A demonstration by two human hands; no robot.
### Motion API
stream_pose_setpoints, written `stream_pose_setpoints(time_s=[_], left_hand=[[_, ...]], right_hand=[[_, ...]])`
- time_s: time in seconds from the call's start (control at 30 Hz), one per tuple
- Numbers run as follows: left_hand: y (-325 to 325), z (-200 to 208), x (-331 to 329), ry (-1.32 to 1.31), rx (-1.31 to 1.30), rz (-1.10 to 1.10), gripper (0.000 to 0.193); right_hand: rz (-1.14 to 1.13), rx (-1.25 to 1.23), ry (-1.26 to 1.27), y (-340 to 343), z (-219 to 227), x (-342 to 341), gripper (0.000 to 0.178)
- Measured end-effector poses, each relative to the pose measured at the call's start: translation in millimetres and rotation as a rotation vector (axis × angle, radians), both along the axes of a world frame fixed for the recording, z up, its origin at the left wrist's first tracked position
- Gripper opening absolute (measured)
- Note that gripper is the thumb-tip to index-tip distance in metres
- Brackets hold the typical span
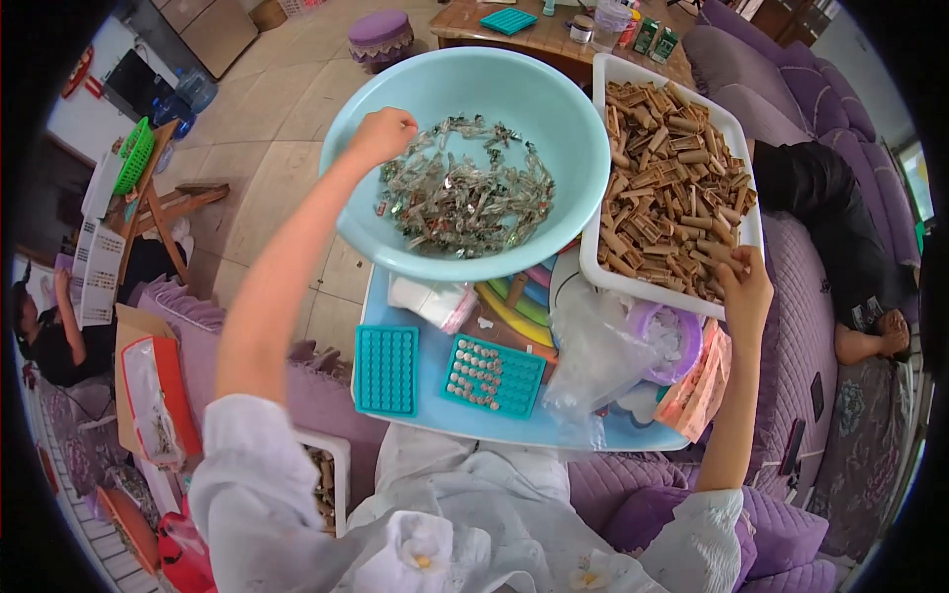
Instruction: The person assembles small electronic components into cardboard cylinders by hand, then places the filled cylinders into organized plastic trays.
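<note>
My left hand [384, 136] is closed over the left side of a large light-blue basin [346, 227]; whatever its fingers hold is hidden. Inside the basin lies a heap of small clear plastic parts [465, 193] with metallic and green bits. At the near right corner of a white tray [647, 287], my right hand [745, 285] has its fingers curled together by the brown plastic shell pieces [682, 168] that fill the tray. I cannot make out what is pinched there. Nearer me are two teal grid trays: one bare [387, 371], the other [514, 381] partly filled with small round silvery pieces.
A small blue table [465, 427] carries these things, along with a clear plastic bag [593, 346], a purple round container [682, 341] and an orange packet [699, 385]. Purple sofas flank me. Another person's legs [820, 198] rest at right; someone sits far left.
</note>
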State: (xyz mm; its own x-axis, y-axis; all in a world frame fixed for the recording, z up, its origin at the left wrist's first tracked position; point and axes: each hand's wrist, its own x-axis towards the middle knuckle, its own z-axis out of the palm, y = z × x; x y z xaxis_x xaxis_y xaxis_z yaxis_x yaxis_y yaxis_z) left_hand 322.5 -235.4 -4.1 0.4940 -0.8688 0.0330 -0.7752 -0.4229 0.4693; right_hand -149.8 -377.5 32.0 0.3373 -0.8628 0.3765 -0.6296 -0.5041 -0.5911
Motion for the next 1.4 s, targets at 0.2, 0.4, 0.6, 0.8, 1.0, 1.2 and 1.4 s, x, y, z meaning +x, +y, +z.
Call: stream_pose_setpoints(time_s=[0.2,0.4,0.6,0.8,1.0,1.2,1.4], left_hand=[[-74.8,-72.3,18.0,-0.223,0.159,0.170,0.018],[-77.9,-32.3,21.1,-0.284,-0.034,0.046,0.020],[-25.7,57.2,-15.1,0.495,-0.386,0.063,0.021],[62.3,86.5,-97.2,1.248,-0.664,-0.179,0.017],[143.5,88.7,-222.4,1.298,-0.450,-0.364,0.018],[196.3,72.0,-289.2,1.202,-0.571,-0.303,0.018],[211.9,61.9,-313.2,1.166,-0.757,-0.067,0.018]], right_hand=[[-0.018,0.131,-0.089,10.2,8.2,-21.6,0.017],[0.051,0.195,-0.244,14.9,6.6,-34.8,0.013],[0.082,0.211,-0.428,37.7,6.1,-24.2,0.014],[0.191,0.357,-0.434,89.0,13.7,8.6,0.023],[0.319,0.352,-0.673,173.7,43.9,56.4,0.024],[0.618,0.403,-0.829,244.7,60.1,75.2,0.039],[0.671,0.093,-0.836,268.3,9.8,75.8,0.041]])
